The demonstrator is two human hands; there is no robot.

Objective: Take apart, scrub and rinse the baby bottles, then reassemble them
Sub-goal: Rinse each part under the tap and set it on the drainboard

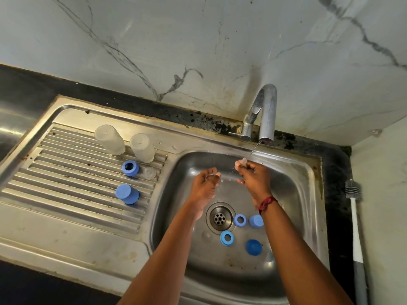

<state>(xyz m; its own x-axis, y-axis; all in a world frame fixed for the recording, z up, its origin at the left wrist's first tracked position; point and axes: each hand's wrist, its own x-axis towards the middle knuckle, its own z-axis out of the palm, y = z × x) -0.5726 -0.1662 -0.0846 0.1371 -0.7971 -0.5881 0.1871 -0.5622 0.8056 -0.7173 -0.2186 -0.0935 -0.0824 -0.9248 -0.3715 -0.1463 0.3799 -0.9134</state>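
My right hand (pixel 253 177) pinches a clear teat (pixel 243 161) under the thin stream from the tap (pixel 265 115). My left hand (pixel 204 183) hangs over the basin with curled fingers around what looks like a small clear part, hard to make out. Two clear bottles (pixel 110 139) (pixel 142 147) stand upside down on the draining board (pixel 66 172). Beside them lie a blue ring (pixel 130 168), a clear teat (pixel 150 172) and a blue cap (pixel 127 194). In the sink (pixel 293 172) lie two blue rings (pixel 239 220) (pixel 226 238) and two blue caps (pixel 256 221) (pixel 253 247).
The drain (pixel 219 217) sits in the middle of the basin floor. A bottle brush (pixel 354 208) with a white and grey handle lies on the dark counter to the right of the sink. A marble-look wall rises behind the tap.
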